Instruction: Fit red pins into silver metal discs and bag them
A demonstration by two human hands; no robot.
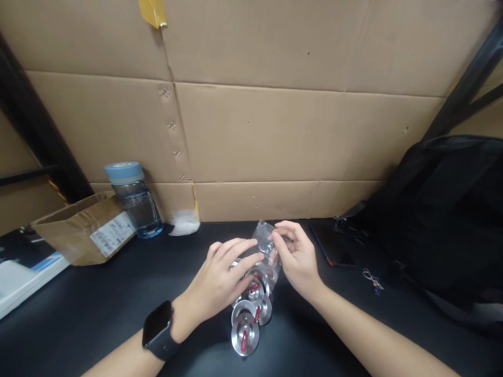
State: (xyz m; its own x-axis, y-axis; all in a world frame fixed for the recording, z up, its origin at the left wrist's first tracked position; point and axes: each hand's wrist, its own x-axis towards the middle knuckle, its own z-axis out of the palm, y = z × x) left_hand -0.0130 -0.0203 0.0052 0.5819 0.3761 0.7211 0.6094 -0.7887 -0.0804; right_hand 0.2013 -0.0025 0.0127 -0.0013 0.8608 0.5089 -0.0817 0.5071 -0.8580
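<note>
A clear plastic bag (264, 235) stands raised above the dark table, its upper edge pinched between the thumb and fingers of my right hand (299, 256). Below it several small silver finger cymbals (244, 335) with red cord loops lie in an overlapping pile, partly hidden by my fingers; some at the back seem to be inside the bag. My left hand (223, 275) reaches over the left side of the pile with its fingers apart, the tips near the bag. Whether those fingertips touch the bag or the cymbals, I cannot tell.
On the left stand a cardboard box (84, 230) and a blue-lidded water bottle (137, 204). A black bag (451, 225) fills the right side, near a dark flat device (334, 246) and a small tangle of string (373, 281). Cardboard panels (251, 141) wall off the back.
</note>
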